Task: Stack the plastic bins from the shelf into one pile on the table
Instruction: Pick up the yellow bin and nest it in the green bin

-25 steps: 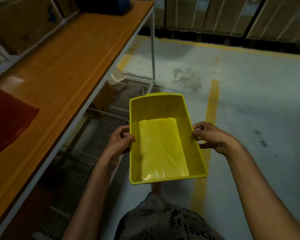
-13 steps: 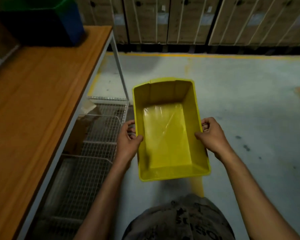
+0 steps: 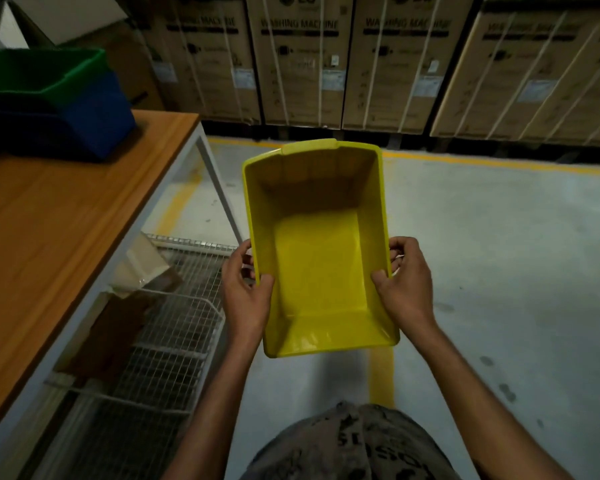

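An empty yellow plastic bin [image 3: 317, 258] hangs in front of me over the floor, its open top facing up. My left hand [image 3: 245, 292] grips its left rim and my right hand [image 3: 404, 282] grips its right rim. At the far left, on the wooden table [image 3: 59, 230], a green bin [image 3: 39, 72] sits nested inside a blue bin [image 3: 84, 123].
The table's white metal frame [image 3: 219, 192] stands just left of the yellow bin, with a wire rack [image 3: 160, 344] and cardboard under the tabletop. Strapped cardboard cartons [image 3: 378, 60] line the far side. Concrete floor with yellow lines spreads to the right.
My view has swung up and toward the far end of the table, bringing the green and blue bins into sight. The yellow bin stays held in both hands and has come closer to the table's end.
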Tool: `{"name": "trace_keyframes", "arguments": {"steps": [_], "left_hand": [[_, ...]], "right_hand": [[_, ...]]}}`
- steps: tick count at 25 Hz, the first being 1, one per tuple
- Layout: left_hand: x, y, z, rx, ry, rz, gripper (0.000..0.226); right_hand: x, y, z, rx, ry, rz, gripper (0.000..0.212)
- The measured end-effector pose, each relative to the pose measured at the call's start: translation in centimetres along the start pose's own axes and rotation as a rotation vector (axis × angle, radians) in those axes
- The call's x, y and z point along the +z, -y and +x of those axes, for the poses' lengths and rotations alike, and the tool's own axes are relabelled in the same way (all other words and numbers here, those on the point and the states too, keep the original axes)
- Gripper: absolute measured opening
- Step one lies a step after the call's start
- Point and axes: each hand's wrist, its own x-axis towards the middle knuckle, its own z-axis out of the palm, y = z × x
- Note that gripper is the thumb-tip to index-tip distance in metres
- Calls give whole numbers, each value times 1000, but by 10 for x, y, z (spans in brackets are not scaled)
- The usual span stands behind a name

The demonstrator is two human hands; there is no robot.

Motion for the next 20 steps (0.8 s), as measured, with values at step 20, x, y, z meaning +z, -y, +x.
{"name": "trace_keyframes", "arguments": {"steps": [20], "left_hand": [[60, -6, 383, -330, -13, 142, 23]], "right_hand": [[170, 120, 399, 275, 625, 121, 35]]}}
